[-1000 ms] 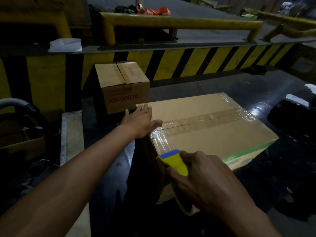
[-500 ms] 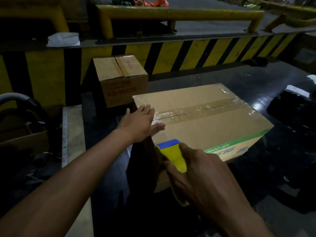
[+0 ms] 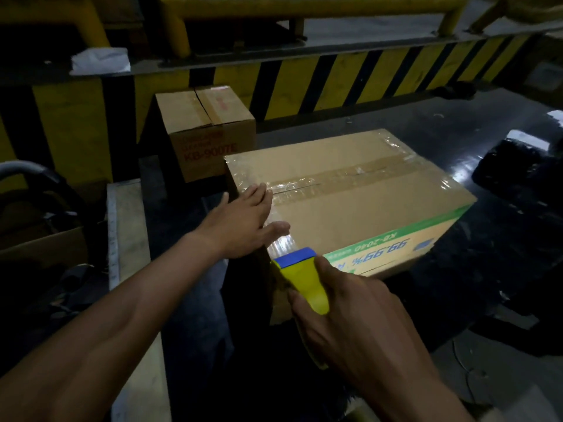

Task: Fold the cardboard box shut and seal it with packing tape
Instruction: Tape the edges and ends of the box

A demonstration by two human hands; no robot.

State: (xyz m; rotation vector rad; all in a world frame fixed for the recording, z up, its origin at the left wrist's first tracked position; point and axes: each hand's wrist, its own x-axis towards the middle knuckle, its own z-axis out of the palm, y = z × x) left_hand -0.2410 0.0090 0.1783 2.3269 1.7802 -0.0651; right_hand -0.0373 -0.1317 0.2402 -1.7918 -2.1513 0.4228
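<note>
A large cardboard box (image 3: 365, 208) lies closed on the dark floor, with clear tape along its top seam and over its near-left edge. My left hand (image 3: 243, 220) lies flat with straight fingers on the box's near-left top corner, pressing on the tape. My right hand (image 3: 350, 324) grips a yellow and blue tape dispenser (image 3: 304, 278) at the box's near-left side, just below the top edge. A strip of clear tape runs from the dispenser up onto the box top. The roll itself is mostly hidden by my hand.
A smaller sealed cardboard box (image 3: 207, 129) stands behind the large one, against a yellow and black striped barrier (image 3: 335, 77). A pale platform edge (image 3: 128, 239) runs along the left. Dark bundles (image 3: 524, 169) lie on the floor at right. An open carton (image 3: 42, 248) sits at far left.
The view has shifted, so the box sits lower and closer. My left hand has slid along the box's left top edge. The dispenser stays at the near-left corner.
</note>
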